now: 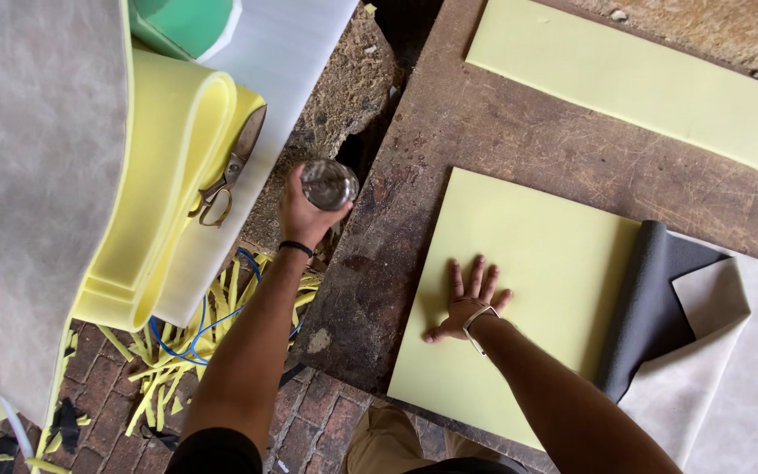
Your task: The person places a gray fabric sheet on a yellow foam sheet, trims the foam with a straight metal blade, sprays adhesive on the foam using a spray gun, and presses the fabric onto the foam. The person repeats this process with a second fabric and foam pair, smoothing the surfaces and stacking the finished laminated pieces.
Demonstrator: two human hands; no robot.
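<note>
My left hand (303, 213) grips a round metal can (328, 183) by its side, held just off the left edge of the dark wooden board (449, 132). My right hand (469, 301) lies flat, fingers spread, on a square pale-yellow foam sheet (519, 263) that rests on the board. A dark grey fabric piece (651, 307) with a light underside is curled up along the foam sheet's right edge.
A second long foam sheet (651, 83) lies at the board's far side. On the left sit folded yellow foam (164, 175), old scissors (225, 175), grey cloth (28, 175) and white sheeting. Foam offcuts (177, 351) and a blue cord lie on the brick floor.
</note>
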